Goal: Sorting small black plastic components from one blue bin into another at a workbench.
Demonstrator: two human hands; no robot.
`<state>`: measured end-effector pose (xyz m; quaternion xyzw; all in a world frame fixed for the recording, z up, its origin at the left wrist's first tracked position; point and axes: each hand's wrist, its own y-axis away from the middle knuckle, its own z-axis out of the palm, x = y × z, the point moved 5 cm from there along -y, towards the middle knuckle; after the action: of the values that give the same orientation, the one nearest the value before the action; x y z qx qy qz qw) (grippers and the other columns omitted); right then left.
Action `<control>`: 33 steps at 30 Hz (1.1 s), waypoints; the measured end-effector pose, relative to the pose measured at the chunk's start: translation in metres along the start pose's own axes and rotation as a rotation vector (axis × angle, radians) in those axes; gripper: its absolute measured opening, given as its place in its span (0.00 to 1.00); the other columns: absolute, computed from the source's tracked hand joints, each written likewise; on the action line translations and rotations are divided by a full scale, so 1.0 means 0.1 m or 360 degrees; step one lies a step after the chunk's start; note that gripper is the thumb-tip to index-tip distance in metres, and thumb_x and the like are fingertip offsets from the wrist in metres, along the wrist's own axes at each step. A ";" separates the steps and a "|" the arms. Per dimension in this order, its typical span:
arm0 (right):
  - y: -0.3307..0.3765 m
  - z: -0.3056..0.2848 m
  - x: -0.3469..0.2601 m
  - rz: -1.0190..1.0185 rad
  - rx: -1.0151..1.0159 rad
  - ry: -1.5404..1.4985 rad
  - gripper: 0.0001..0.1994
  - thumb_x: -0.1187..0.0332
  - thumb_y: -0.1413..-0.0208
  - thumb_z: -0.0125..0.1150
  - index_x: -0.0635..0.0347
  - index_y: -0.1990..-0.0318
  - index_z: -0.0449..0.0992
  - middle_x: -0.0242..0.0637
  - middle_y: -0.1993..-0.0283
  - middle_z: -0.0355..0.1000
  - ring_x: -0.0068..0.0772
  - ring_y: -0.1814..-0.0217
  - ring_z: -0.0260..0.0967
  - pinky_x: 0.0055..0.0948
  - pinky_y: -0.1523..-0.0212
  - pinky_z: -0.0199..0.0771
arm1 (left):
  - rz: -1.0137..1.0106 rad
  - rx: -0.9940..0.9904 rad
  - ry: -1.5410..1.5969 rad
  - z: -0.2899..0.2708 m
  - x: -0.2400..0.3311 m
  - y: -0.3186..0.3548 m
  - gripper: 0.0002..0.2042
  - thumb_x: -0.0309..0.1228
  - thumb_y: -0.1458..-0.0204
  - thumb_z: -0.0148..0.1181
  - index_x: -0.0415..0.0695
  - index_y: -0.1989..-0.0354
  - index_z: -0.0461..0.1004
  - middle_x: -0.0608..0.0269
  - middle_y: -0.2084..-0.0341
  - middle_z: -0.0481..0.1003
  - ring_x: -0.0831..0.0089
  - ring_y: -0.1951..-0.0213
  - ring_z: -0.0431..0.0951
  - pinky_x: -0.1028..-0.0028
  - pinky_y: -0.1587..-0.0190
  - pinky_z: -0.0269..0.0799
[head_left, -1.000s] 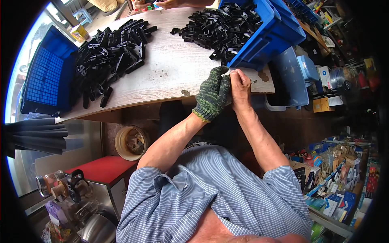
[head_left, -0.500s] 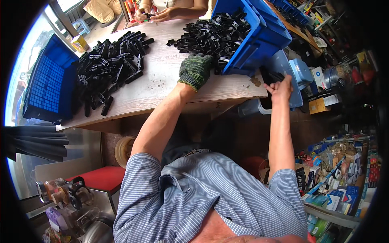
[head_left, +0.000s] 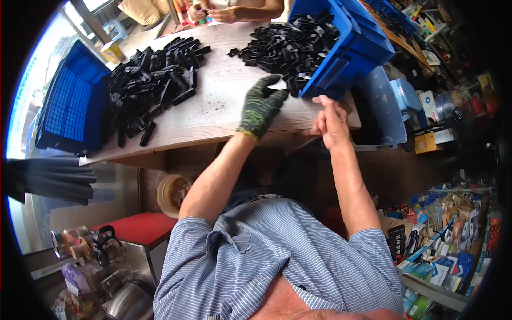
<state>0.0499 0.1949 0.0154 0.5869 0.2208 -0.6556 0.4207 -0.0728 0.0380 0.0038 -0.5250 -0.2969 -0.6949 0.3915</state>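
Note:
My left hand, in a dark green knitted glove, is over the table's near edge beside a heap of small black plastic parts. Its thumb and fingers are closed around what looks like one small black plastic part, mostly hidden by the glove. To the right, my bare right hand hovers by the table corner with fingers apart and nothing in them. A blue crate lies tipped on its side behind it, its mouth toward the heap. Longer black clip-like pieces are piled on the table's left.
A second blue crate leans at the left end of the table. Below the right corner stands a translucent blue bin. Across the table, another person's hands handle a small piece. Packed shelves line the right side.
My right hand has let go of a long black piece at the blue bin and come left toward the table. My left hand has drawn back slightly from the heap.

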 end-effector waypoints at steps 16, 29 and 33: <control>0.21 0.45 0.42 0.0020 0.0075 -0.0163 0.15 0.55 0.36 0.54 0.58 0.64 0.77 0.26 0.71 0.72 0.21 0.68 0.70 0.30 0.61 0.77 | 0.0653 -0.0082 -0.1437 0.13 0.29 0.72 0.26 0.40 0.56 0.69 0.46 0.47 0.72 0.54 0.67 0.78 0.54 0.61 0.79 0.56 0.60 0.73; 0.18 0.59 0.32 0.0140 -0.0121 -0.0100 0.21 0.53 0.37 0.44 0.48 0.82 0.60 0.22 0.90 0.44 0.18 0.89 0.45 0.41 0.81 0.80 | 0.0595 0.1179 -0.2750 -2.30 0.88 1.38 0.09 0.29 0.48 0.60 0.46 0.59 0.79 0.53 0.66 0.77 0.51 0.59 0.75 0.55 0.55 0.71; 0.18 0.56 0.33 0.0133 -0.0107 -0.0118 0.21 0.54 0.37 0.47 0.50 0.82 0.61 0.22 0.89 0.46 0.17 0.89 0.46 0.39 0.82 0.80 | 0.1156 0.0957 -0.2604 -1.91 0.84 1.28 0.07 0.28 0.52 0.59 0.49 0.63 0.79 0.54 0.71 0.75 0.52 0.64 0.74 0.54 0.61 0.70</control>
<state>0.0334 0.1313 -0.0004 0.5565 0.2025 -0.6509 0.4750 -0.0699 -0.2050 0.0332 -0.7872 -0.4644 0.1594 0.3732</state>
